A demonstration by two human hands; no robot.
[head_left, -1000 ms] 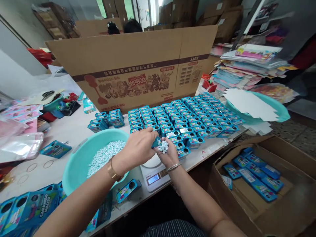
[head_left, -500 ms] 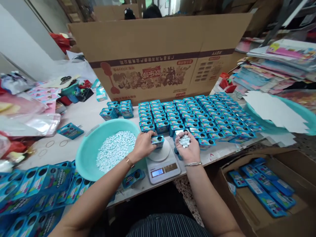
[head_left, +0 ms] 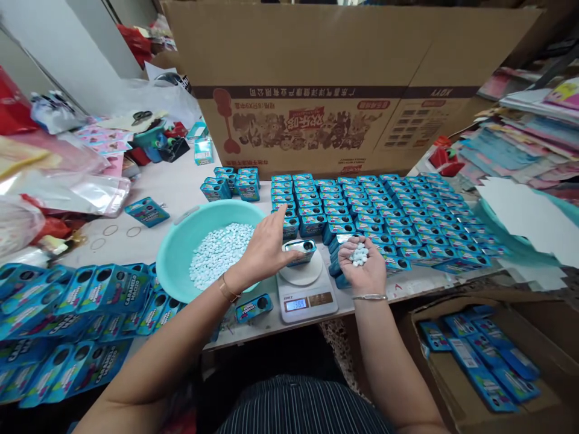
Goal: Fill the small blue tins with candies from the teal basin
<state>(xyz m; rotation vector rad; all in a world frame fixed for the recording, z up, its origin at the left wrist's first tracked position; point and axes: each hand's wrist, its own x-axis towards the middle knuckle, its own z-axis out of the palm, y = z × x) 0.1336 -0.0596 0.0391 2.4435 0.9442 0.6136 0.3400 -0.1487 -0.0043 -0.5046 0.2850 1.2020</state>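
Note:
A small blue candy box (head_left: 300,252) stands on the round plate of a white digital scale (head_left: 309,303), whose lit display shows digits. Beside this box my left hand (head_left: 266,248) is open, fingers spread and thumb close to the box; whether it touches I cannot tell. My right hand (head_left: 365,271) is cupped, palm up, around a heap of pale blue candies (head_left: 359,254), to the right of the scale. Left of the scale, a turquoise basin (head_left: 174,253) holds many loose candies (head_left: 221,250) of the same kind. Another blue box (head_left: 253,308) lies at the table's front edge.
Rows of blue boxes (head_left: 398,217) fill the table behind the scale, against a large cardboard carton (head_left: 316,60). More boxes (head_left: 76,313) are stacked at the left front. An open carton (head_left: 434,374) with flat blue boxes stands low at the right. Paper sheets (head_left: 525,223) lie far right.
My left hand has let go of the blue box on the scale, its fingers now spread. The display has gone from zero to a higher reading. The view has shifted slightly.

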